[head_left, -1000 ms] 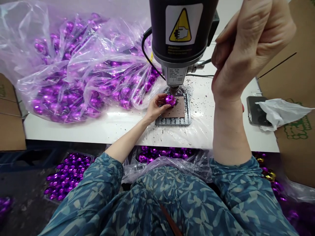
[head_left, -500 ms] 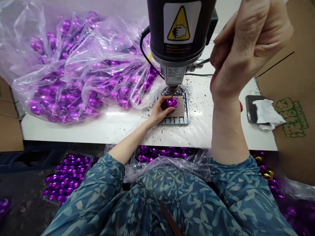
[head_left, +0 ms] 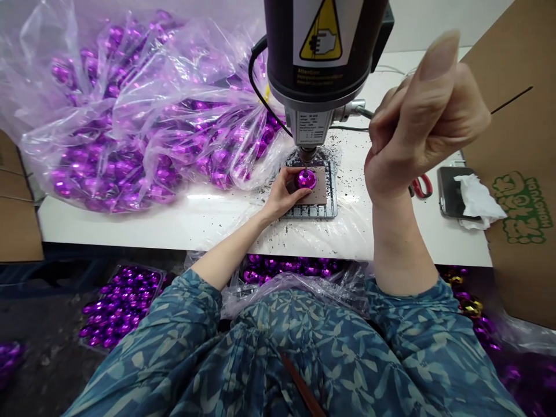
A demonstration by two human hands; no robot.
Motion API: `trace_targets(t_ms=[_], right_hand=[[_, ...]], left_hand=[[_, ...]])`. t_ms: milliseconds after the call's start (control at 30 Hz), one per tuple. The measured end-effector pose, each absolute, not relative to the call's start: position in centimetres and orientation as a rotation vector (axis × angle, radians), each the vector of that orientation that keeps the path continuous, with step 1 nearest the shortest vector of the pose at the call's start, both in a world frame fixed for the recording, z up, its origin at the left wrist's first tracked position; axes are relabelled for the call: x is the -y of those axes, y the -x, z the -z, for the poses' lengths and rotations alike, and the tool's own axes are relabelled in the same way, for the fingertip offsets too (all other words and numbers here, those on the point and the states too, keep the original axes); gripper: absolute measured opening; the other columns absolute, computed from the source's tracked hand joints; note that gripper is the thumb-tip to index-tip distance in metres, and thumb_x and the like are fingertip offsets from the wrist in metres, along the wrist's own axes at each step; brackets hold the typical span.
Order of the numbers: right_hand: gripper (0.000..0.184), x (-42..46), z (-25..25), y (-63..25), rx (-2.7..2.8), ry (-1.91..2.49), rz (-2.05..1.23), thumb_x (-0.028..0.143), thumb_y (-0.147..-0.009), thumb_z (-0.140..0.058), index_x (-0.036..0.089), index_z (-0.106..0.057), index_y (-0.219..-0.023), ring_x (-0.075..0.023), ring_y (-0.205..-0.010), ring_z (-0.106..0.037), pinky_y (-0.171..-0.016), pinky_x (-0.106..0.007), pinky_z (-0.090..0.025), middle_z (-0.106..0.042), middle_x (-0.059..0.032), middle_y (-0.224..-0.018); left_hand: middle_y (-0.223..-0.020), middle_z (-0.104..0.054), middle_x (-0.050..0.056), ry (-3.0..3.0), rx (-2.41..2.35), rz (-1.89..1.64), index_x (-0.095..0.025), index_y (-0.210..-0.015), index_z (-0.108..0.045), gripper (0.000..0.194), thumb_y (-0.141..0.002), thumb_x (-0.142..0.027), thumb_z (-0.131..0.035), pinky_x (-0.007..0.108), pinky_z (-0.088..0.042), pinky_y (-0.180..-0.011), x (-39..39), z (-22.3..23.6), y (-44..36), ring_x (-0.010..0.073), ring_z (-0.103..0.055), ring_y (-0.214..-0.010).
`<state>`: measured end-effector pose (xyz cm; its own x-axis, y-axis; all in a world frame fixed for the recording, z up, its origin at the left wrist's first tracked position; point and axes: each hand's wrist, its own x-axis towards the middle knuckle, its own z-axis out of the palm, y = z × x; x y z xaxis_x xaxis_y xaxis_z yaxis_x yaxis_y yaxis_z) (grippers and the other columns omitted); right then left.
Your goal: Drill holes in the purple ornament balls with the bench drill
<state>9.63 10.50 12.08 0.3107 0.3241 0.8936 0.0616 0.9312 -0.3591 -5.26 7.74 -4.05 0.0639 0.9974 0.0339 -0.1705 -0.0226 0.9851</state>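
Observation:
My left hand pinches a shiny purple faceted ball between thumb and fingers. The ball sits on a small brown board, which lies on the slotted metal base of a bench drill press. Directly above the ball is the chuck; its bit seems to reach the ball's top, though contact is hard to make out. Closed in a fist, my right hand grips the drill press lever on the machine's right side. My fingers hide the lever's end.
A clear plastic bag of purple balls fills the table's left. Dark shavings surround the base. At right are red-handled pliers, a phone under white tissue and a cardboard box. Below the edge stands a tub of balls.
My right hand has come down with the lever, uncovering the red-handled pliers. The left hand keeps the ball in the same spot on the board. The view has shifted slightly.

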Motion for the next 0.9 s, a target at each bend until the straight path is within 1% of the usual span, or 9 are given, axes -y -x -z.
trace_targets(t_ms=[100,133,200,300,400,600,733,833,900], right_hand=[[0.049,-10.7,-11.5,-9.6,1.243,0.322,-0.153,0.046,-0.098,-0.056,0.011,-0.052,-0.064,0.0085,-0.046,-0.04,-0.052,-0.007,-0.032,-0.031,0.0066,-0.048],[0.052,-10.6,-11.4,-9.5,1.241,0.349,-0.143,0.048,-0.099,-0.055,0.011,-0.049,-0.063,0.0079,-0.044,-0.039,-0.05,-0.007,-0.03,-0.03,0.0063,-0.047],[0.062,-10.4,-11.2,-9.4,1.228,0.448,-0.105,0.058,-0.098,-0.05,0.012,-0.041,-0.058,0.0065,-0.041,-0.034,-0.046,-0.01,-0.027,-0.025,0.0054,-0.045],[0.07,-10.1,-10.6,-9.5,1.202,0.552,-0.075,0.067,-0.097,-0.048,0.014,-0.028,-0.054,0.0035,-0.039,-0.03,-0.043,-0.016,-0.027,-0.02,0.0039,-0.043],[0.07,-10.1,-9.6,-9.7,1.201,0.54,-0.098,0.063,-0.098,-0.048,0.015,-0.024,-0.054,0.0011,-0.038,-0.029,-0.042,-0.021,-0.027,-0.022,0.0033,-0.041],[0.07,-11.2,-7.5,-10.5,1.208,0.509,-0.057,0.062,-0.098,-0.05,0.018,-0.027,-0.049,-0.0015,-0.037,-0.027,-0.042,-0.026,-0.029,-0.021,0.003,-0.037],[0.072,-11.4,-6.3,-10.7,1.231,0.403,-0.064,0.06,-0.097,-0.053,0.016,-0.031,-0.044,-0.0015,-0.035,-0.027,-0.04,-0.025,-0.026,-0.022,0.0036,-0.036],[0.07,-10.9,-7.4,-10.3,1.223,0.363,-0.101,0.054,-0.098,-0.054,0.015,-0.036,-0.043,-0.0002,-0.034,-0.029,-0.039,-0.022,-0.023,-0.026,0.0042,-0.036],[0.062,-10.4,-9.6,-9.8,1.196,0.37,-0.142,0.049,-0.097,-0.057,0.014,-0.044,-0.047,0.0022,-0.038,-0.035,-0.042,-0.018,-0.026,-0.033,0.0049,-0.04]], left_hand=[[-0.129,-0.068,0.008,-1.16,-1.03,-1.254,-0.024,-0.114,-0.064,0.052,-0.074,-0.022,-0.097,0.05,-0.044,-0.128,-7.8,4.1,5.3,0.0294,-0.061,-0.139],[-0.128,-0.068,0.008,-1.172,-1.028,-1.254,-0.024,-0.114,-0.064,0.052,-0.074,-0.023,-0.097,0.051,-0.044,-0.129,-7.7,4.0,5.4,0.0298,-0.062,-0.139],[-0.129,-0.067,0.008,-1.179,-1.015,-1.252,-0.024,-0.115,-0.064,0.051,-0.075,-0.023,-0.096,0.052,-0.044,-0.13,-7.7,3.9,5.4,0.0303,-0.062,-0.139],[-0.131,-0.066,0.008,-1.126,-0.997,-1.237,-0.026,-0.115,-0.064,0.051,-0.075,-0.024,-0.097,0.051,-0.046,-0.129,-7.6,3.9,5.4,0.0306,-0.058,-0.145],[-0.132,-0.065,0.006,-1.091,-0.997,-1.226,-0.027,-0.115,-0.063,0.053,-0.074,-0.026,-0.097,0.05,-0.048,-0.129,-7.7,4.2,5.5,0.0299,-0.056,-0.148],[-0.132,-0.065,0.007,-1.121,-0.98,-1.239,-0.026,-0.115,-0.063,0.055,-0.074,-0.03,-0.098,0.051,-0.047,-0.128,-7.8,4.6,5.5,0.0312,-0.055,-0.149],[-0.133,-0.066,0.008,-1.231,-0.981,-1.243,-0.027,-0.118,-0.062,0.058,-0.075,-0.039,-0.098,0.055,-0.045,-0.13,-7.7,4.5,5.5,0.0319,-0.057,-0.146],[-0.133,-0.066,0.008,-1.293,-1.001,-1.237,-0.027,-0.119,-0.06,0.059,-0.076,-0.044,-0.097,0.056,-0.044,-0.13,-7.6,4.5,5.5,0.0315,-0.059,-0.143],[-0.132,-0.067,0.007,-1.293,-1.012,-1.236,-0.027,-0.118,-0.061,0.057,-0.076,-0.042,-0.097,0.054,-0.045,-0.129,-7.7,4.4,5.4,0.0306,-0.061,-0.14]])
